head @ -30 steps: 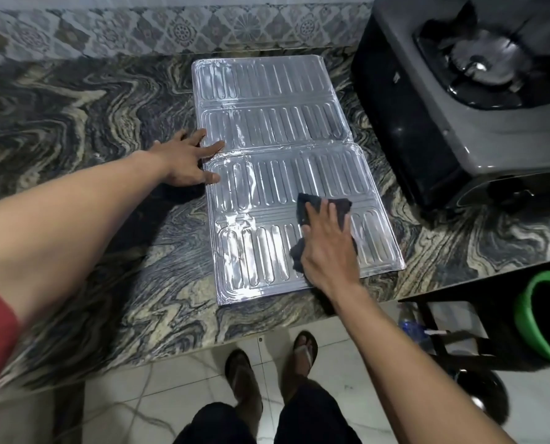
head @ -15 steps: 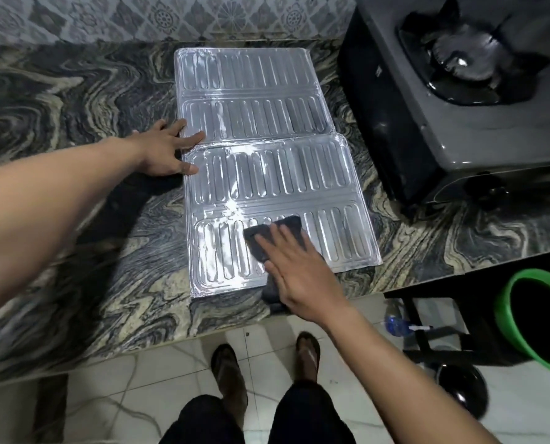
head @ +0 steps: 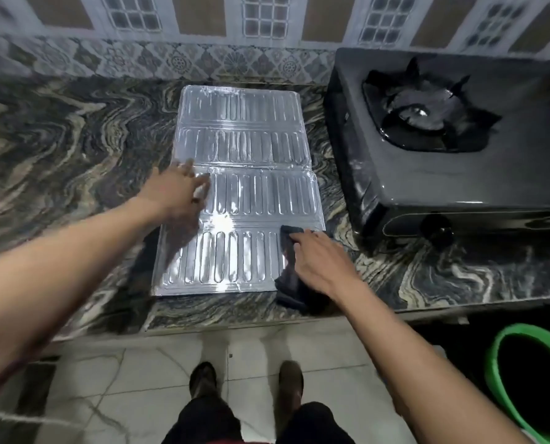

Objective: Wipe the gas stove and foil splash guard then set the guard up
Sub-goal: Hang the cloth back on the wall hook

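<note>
My right fingers (head: 299,248) lie straight and close together, pressing flat on a dark cloth (head: 286,283); they are not curled round it. The right hand (head: 323,267) sits on the near right corner of the foil splash guard (head: 251,193), and the cloth spills past that corner onto the bench (head: 58,149). My left fingers (head: 200,184) are blurred, but they look spread and flat, holding nothing. The left hand (head: 174,190) rests on the guard's left edge, near the fold between its two panels.

The guard lies flat on the marbled bench, ribbed side up, one panel nearer me and one towards the tiled wall. Its front edge runs close to the bench's front edge. The gas stove (head: 427,174) stands just beside it on the right, not touching it. A green bucket (head: 530,379) sits low on the floor at the far right, below the bench.

I judge the guard is only partly wiped, and it is not yet set up. The foil looks thin, so heavy pressure could crease a rib or buckle the fold. If the left hand eases off, a stroke towards me could drag the guard over the bench's edge onto the floor. The cloth may also snag on the corner and bend it upward.
</note>
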Available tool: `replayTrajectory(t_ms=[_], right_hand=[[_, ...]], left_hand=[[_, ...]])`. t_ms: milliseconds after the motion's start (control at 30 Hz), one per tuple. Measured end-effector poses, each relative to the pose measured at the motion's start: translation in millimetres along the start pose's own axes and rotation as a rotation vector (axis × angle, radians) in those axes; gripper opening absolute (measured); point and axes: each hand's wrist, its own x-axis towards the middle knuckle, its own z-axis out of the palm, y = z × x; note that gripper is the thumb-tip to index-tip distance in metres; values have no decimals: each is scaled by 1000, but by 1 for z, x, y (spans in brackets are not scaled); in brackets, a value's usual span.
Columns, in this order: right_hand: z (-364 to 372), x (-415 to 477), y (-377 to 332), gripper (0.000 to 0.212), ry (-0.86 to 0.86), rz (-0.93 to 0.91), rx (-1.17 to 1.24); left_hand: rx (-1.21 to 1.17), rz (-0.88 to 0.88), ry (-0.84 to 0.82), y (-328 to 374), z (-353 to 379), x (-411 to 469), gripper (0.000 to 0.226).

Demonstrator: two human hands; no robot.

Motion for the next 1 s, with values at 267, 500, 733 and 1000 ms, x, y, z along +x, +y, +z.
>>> replayTrajectory(t_ms=[267, 500, 733, 1000], right_hand=[[-42, 25, 11, 59, -189, -226, -92], [-49, 32, 16, 35, -190, -226, 39], [-95, 13, 18, 12, -262, -331, 393], [-184, 4, 10, 12, -60, -418, 589]], left_hand=[[-276, 27, 169, 150, 32, -99, 55], [-377, -127, 152, 197, 44, -121, 55], [-907, -137, 142, 203, 35, -121, 40], [-1176, 19, 288, 146, -77, -111, 15]])
